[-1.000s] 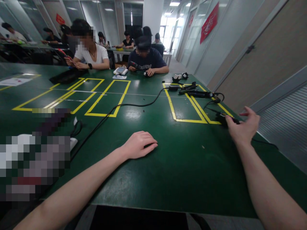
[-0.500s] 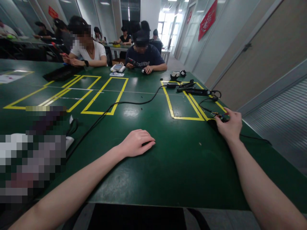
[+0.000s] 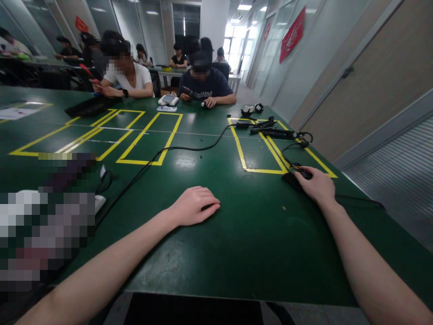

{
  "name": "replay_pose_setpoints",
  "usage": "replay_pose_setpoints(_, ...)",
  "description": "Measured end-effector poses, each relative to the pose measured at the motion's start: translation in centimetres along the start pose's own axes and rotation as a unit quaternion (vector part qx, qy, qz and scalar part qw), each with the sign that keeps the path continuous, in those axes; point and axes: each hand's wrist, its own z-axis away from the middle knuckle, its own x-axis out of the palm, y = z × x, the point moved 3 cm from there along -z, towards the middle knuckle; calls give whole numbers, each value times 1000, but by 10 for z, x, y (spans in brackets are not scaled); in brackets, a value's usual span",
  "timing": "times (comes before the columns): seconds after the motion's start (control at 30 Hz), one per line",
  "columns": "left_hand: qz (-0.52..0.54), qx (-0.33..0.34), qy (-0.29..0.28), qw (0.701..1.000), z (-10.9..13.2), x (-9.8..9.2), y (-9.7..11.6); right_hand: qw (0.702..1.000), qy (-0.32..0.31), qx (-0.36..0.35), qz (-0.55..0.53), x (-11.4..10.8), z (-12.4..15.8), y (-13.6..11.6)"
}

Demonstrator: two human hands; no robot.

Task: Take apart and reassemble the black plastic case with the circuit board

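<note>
My left hand [image 3: 196, 206] lies flat on the green table [image 3: 216, 266], palm down, thumb a little apart from the fingers, holding nothing. Farther right, the thumb and fingers of my right hand [image 3: 317, 184] close around a small electronic part with coloured wires [image 3: 302, 170], mostly covered by the fingers. A flat black piece [image 3: 291, 181] is just left of that hand, beneath the part; whether they touch I cannot tell. A thin black cable [image 3: 285, 151] runs from there toward a black tool-like handle [image 3: 277, 133] behind.
Yellow tape rectangles [image 3: 265, 171] mark the table. A long black cable [image 3: 182, 147] crosses it to a small black box [image 3: 244, 125]. Black-and-white items [image 3: 248, 109] stand at the far right. Two people sit opposite, one in a dark shirt [image 3: 216, 85]. Blurred-out objects [image 3: 61, 221] lie left.
My right hand has shifted left and slightly nearer, bringing the wired part over by the flat black piece. The left hand stays in place; the view has tilted slightly.
</note>
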Motion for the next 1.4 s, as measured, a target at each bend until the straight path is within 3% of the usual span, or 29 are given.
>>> replay_pose_setpoints(0.1,1,-1,2,1000,0,1,0,999,-24,-24,-11,5,9,-35)
replay_pose_setpoints(0.2,5,-2,1,1000,0,1,0,984,-54,-152,-78,6,31,-91)
replay_pose_setpoints(0.27,9,0,7,1000,0,0,2,948,-91,-263,-152,3,55,-131)
replay_pose_setpoints(0.33,5,5,30,1000,-1,-3,6,894,-135,-368,-216,-3,83,-167)
replay_pose_setpoints(0.4,-19,3,60,998,-2,-6,11,844,-172,-446,-243,-9,110,-193)
replay_pose_setpoints(0.47,-45,-5,69,997,-2,-8,15,812,-179,-497,-247,-16,129,-207)
replay_pose_setpoints(0.57,-44,-5,30,999,-2,-4,18,796,-166,-527,-246,-21,140,-212)
replay_pose_setpoints(0.7,-19,-29,1,999,-1,1,15,808,-153,-515,-240,-20,137,-211)
replay_pose_setpoints(0.83,-30,-56,-18,998,-1,2,16,838,-145,-485,-203,-18,135,-211)
replay_pose_setpoints(1.03,-73,-135,-41,987,-3,6,17,900,-155,-381,-142,-18,128,-211)
replay_pose_setpoints(1.13,-76,-153,-54,984,-2,12,16,915,-170,-348,-111,-16,124,-210)
replay_pose_setpoints(1.23,-83,-165,-53,981,-1,13,15,911,-187,-354,-102,-15,124,-210)
replay_pose_setpoints(1.4,-68,-146,-38,986,-3,7,12,863,-176,-456,-130,-18,132,-210)
